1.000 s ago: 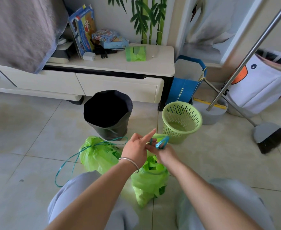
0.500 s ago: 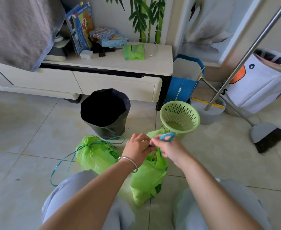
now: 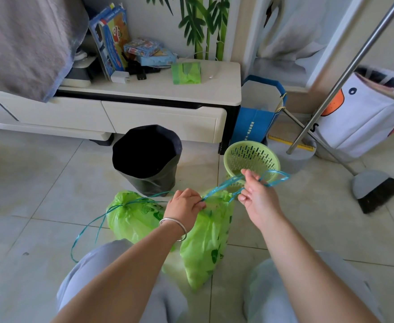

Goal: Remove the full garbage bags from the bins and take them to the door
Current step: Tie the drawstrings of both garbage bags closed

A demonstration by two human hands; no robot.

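**Head view: drawstring pulled taut over a green bag**

Head camera, tiled floor: I see the left hand [image 3: 184, 206] clenched at the gathered neck of the nearer green garbage bag [image 3: 205, 241], which stands on the floor between the knees. The right hand [image 3: 256, 197] is raised just beside it, fingers pinching the blue drawstring [image 3: 224, 186]; the string runs taut from the bag's mouth up to that hand and loops out past it over the green slotted bin [image 3: 251, 159].

A second green bag [image 3: 133, 215] sits on the floor just left of the first, its neck cinched and its own blue string [image 3: 86, 231] trailing across the tiles. Behind it stands a bin lined in black [image 3: 147, 159], in front of the white low cabinet [image 3: 144, 113]. A broom [image 3: 375, 190] leans at right.
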